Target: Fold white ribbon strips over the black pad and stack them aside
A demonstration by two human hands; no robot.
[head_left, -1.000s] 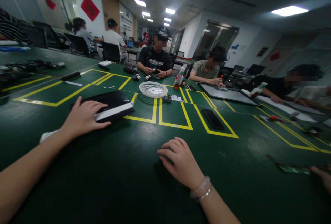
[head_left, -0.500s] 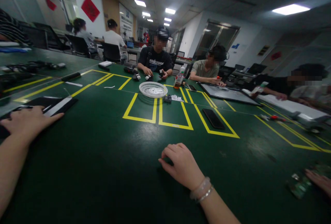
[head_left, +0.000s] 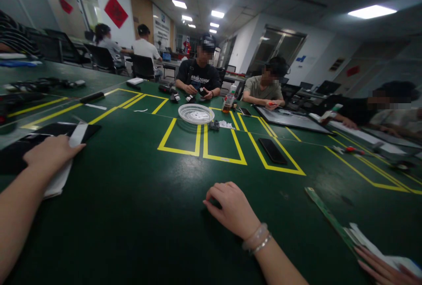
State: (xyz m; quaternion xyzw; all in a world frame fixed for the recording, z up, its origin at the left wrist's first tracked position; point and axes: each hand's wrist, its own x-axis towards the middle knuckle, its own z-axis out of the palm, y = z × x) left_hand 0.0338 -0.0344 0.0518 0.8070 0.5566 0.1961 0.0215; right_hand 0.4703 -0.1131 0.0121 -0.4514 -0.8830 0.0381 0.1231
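Note:
My left hand point(head_left: 54, 155) is closed over a white folded strip point(head_left: 56, 184), paper-like, whose ends stick out beyond the thumb and below the palm. A dark flat item point(head_left: 16, 153) lies under and around that hand. Near the middle of the green table, my right hand point(head_left: 229, 208) rests with its fingers loosely curled inward and nothing visible in them. A clear bracelet and a silver bangle circle the right wrist. The fingertips of my left hand are hidden.
A white basket point(head_left: 196, 114), a black phone point(head_left: 272, 150) and a bottle point(head_left: 228, 100) stand or lie ahead among yellow tape outlines. At lower right, another person's hand point(head_left: 379, 263) is by white paper and a long green board point(head_left: 329, 214). Several people sit around.
My left hand has drawn the white strip nearer, and its lower end now shows. My right hand stays put. At lower right the green board has shifted and white paper has appeared.

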